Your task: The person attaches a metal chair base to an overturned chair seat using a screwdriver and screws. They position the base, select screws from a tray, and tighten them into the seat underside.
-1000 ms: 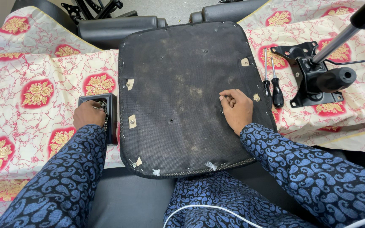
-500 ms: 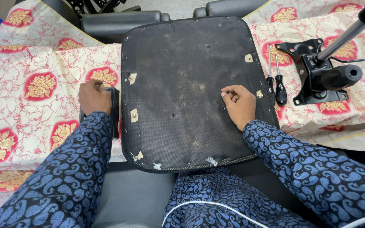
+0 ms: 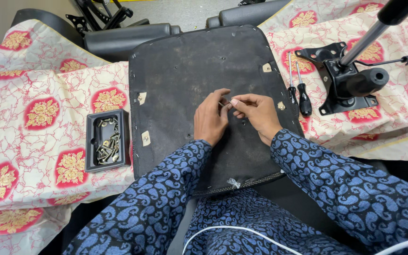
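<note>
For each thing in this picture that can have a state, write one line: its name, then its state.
Seat pan: upside down, underside showing.
Left hand: over the seat pan, fingertips meeting the right hand's.
Right hand: pinching a small metal part.
Black tray: open, holding screws.
Two screwdrivers: lying flat on the cloth.
Chair mechanism: detached, on the cloth.

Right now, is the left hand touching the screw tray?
Apart. The head view shows the left hand on the seat base, with dark base between it and the tray.
</note>
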